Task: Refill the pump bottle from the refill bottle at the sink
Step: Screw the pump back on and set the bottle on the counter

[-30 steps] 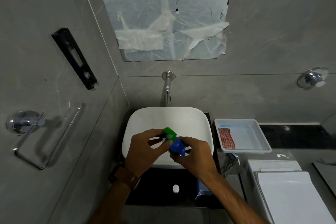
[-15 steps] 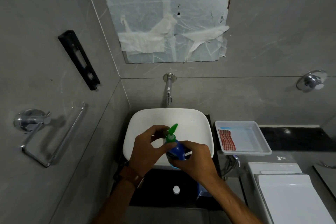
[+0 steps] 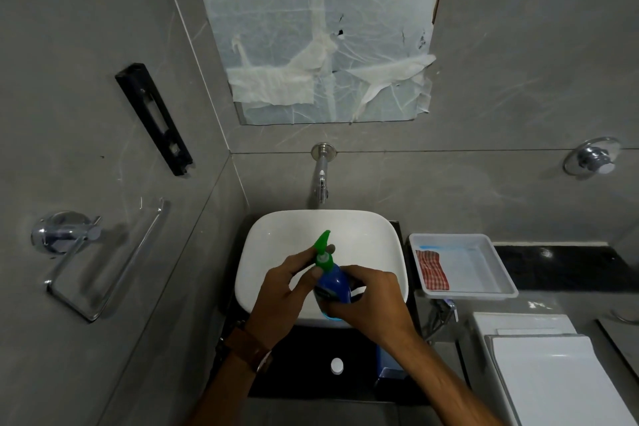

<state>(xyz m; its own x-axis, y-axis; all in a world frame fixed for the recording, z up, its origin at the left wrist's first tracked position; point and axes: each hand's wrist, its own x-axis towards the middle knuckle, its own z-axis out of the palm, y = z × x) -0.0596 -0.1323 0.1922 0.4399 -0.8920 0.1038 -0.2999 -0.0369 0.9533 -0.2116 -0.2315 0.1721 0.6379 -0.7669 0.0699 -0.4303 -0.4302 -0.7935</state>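
View from above a bathroom sink, white basin against a grey tiled wall. A person's two hands are meeting over the front half of the basin, holding a blue pump bottle w/ a green pump head.

The right hand is gripping the bottle's body, fingers curled round it from the right side. The left hand is at the bottle's neck, thumb and fingers pinching around the green collar just below the nozzle, which is pointing up and away toward the wall. A brown strap is sitting on the left wrist. The bottle is tilting slightly, top leaning toward the left hand, and is being held above the basin, not touching it.

A wall tap is hanging over the back of the sink. Just right of the sink, a white tray is resting on the dark tabletop w/ a red checked cloth lying along its left side. A small white cap is lying on the dark surface in front of the sink. Above, a mirror is covered w/ taped film. On the left wall, a chrome towel ring.
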